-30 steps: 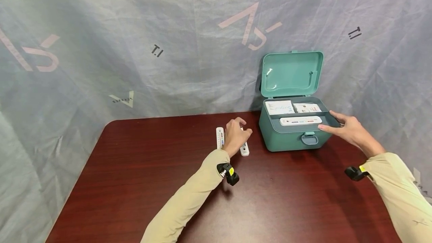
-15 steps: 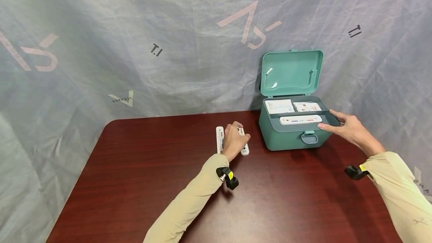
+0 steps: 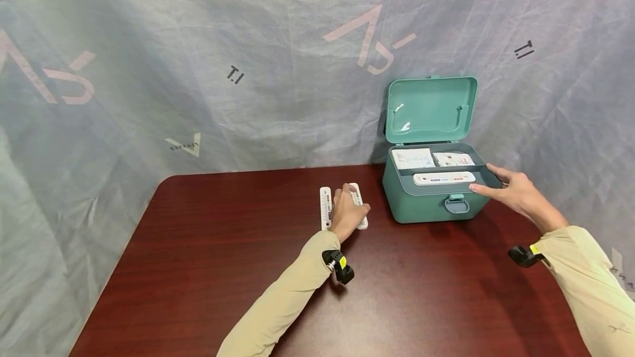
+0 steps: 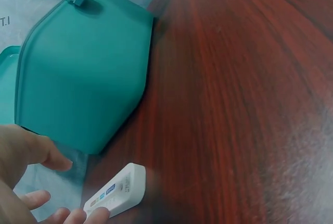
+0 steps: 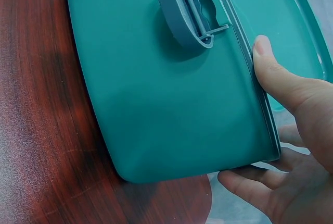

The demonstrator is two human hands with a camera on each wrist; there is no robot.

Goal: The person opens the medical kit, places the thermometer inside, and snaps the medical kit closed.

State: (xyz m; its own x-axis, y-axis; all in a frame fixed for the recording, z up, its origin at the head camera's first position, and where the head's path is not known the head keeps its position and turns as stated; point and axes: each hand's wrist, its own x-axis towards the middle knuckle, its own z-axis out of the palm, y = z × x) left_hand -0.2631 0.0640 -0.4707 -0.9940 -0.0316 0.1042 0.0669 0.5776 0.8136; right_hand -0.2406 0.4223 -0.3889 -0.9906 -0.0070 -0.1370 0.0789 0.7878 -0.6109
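Note:
My left hand point(image 3: 347, 214) is over the right one of two white thermometers on the table. In the left wrist view its fingertips touch this thermometer point(image 4: 125, 187), while the thumb stands apart from it. Just left of the hand lies the other thermometer point(image 3: 326, 207), its scale facing up. My right hand point(image 3: 516, 191) grips the right end of a teal storage box point(image 3: 421, 208), thumb at the front rim and fingers round the side. The box's lid point(image 3: 431, 109) is raised. A third white thermometer point(image 3: 443, 179) lies in the front compartment of its tray.
Behind the tray's divider sit a white packet point(image 3: 413, 158) marked "Surgical" and a smaller printed packet point(image 3: 452, 160). A grey latch point(image 3: 457, 204) hangs on the box front. Grey cloth point(image 3: 278, 103) hangs behind the dark red wooden table point(image 3: 208, 247).
My left hand has drawn slightly toward me along the right thermometer, uncovering its far end. My right hand and the box have not visibly moved; the whole head view shifts a little.

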